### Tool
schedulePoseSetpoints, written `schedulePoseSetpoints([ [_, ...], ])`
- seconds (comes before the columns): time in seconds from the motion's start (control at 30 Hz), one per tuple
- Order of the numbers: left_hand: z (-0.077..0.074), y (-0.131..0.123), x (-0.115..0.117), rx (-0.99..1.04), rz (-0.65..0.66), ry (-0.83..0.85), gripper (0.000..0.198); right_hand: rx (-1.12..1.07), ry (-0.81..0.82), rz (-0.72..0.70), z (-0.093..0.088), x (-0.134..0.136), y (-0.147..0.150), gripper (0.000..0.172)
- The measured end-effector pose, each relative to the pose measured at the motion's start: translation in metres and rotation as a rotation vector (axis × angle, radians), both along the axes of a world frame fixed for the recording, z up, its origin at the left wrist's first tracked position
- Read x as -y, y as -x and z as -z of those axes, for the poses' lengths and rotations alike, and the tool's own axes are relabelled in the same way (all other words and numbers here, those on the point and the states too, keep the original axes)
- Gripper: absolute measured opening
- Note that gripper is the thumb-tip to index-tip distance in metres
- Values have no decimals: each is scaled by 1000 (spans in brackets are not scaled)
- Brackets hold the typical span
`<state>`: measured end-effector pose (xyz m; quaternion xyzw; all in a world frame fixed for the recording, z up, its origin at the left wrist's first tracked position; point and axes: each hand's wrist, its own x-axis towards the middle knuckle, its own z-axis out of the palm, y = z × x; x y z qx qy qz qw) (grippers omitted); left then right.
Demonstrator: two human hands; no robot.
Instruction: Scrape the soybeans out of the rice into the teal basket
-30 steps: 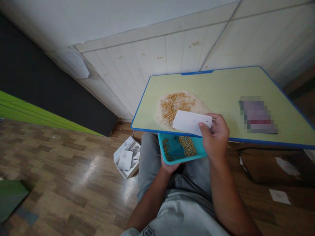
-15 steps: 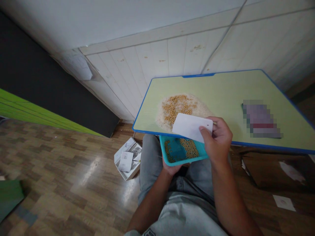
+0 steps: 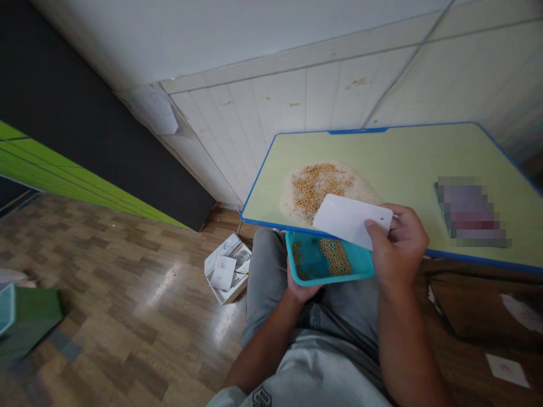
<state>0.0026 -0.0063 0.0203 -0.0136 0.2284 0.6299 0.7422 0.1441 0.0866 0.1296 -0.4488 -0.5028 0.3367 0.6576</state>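
Camera view: swung since half a second ago, so the tabletop [image 3: 407, 164], right hand [image 3: 401, 246] and left hand [image 3: 303, 289] sit further right in the picture, and more of the green bin [image 3: 36, 314] shows at the left.
Right hand: fingers closed on one end of a white card [image 3: 352, 221], thumb flat on its face near a small hole.
Left hand: holds the turquoise container [image 3: 313, 259] from below at its near left, the fingers under it mostly hidden.
Turquoise container: above the lap, by the tabletop's near edge, with soybeans [image 3: 336, 257] gathered right of its middle and more along its left side.
Heap: rice-like grains [image 3: 360, 183] spread over the tabletop's left half, other soybeans lying across them.
White card: slants over the tabletop's near edge, hiding part of the heap and of the container; whether it touches the grains, I cannot tell.
Packet [image 3: 470, 215]: pixelated, well apart on the tabletop's right.
Floor [image 3: 139, 328]: white box [image 3: 234, 292] holding papers [image 3: 223, 273], beside the legs [image 3: 267, 282].
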Motion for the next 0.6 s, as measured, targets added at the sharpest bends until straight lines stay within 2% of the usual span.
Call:
schedulePoseSetpoints([
  [0.13,-3,2,2,11,13,30,85,4,1,24,0,0,1,27],
  [0.3,2,2,1,-1,14,32,87,15,28,47,1,2,-1,28],
  [0.6,13,2,0,-33,-5,7,87,19,64,-76,8,3,4,28],
])
